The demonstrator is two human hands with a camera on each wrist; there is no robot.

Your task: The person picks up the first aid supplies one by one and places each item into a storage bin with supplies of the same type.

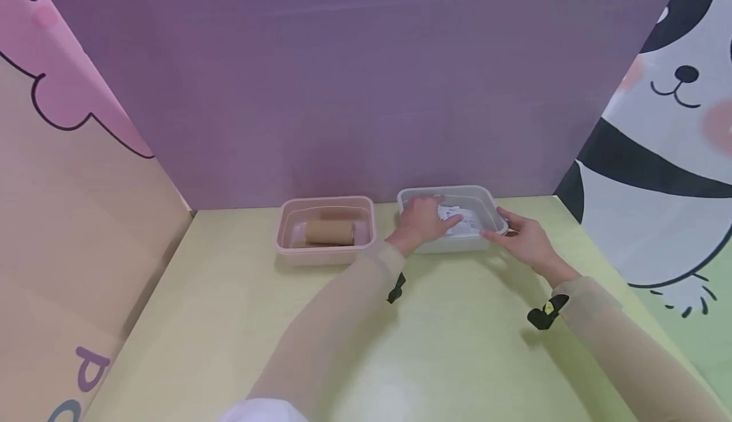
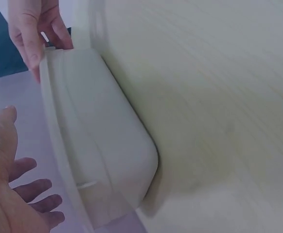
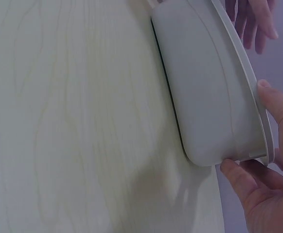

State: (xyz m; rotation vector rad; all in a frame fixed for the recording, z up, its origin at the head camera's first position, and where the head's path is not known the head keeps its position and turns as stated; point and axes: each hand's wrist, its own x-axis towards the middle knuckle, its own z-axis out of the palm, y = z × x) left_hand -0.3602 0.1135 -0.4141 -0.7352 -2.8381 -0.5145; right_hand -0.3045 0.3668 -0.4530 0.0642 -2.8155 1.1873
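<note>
Near the back of the table stands a pale grey-white plastic bin (image 1: 452, 245), with white printed packets (image 1: 464, 222) inside it. My right hand (image 1: 528, 242) grips the bin's right end. In the right wrist view its thumb lies on the rim and its fingers (image 3: 239, 178) are against the end wall. My left hand (image 1: 422, 220) is over the left part of the bin, thumb spread toward the packets. The left wrist view shows that hand (image 2: 15, 179) with loosely extended fingers above the bin's opening, holding nothing visible. The packets are hidden in both wrist views.
To the left stands a pink plastic bin (image 1: 326, 257) with a brown cylinder (image 1: 330, 231) lying inside. Behind both bins rises a purple wall panel (image 1: 366, 91). Printed cartoon panels flank the light wood-grain table (image 1: 457, 346).
</note>
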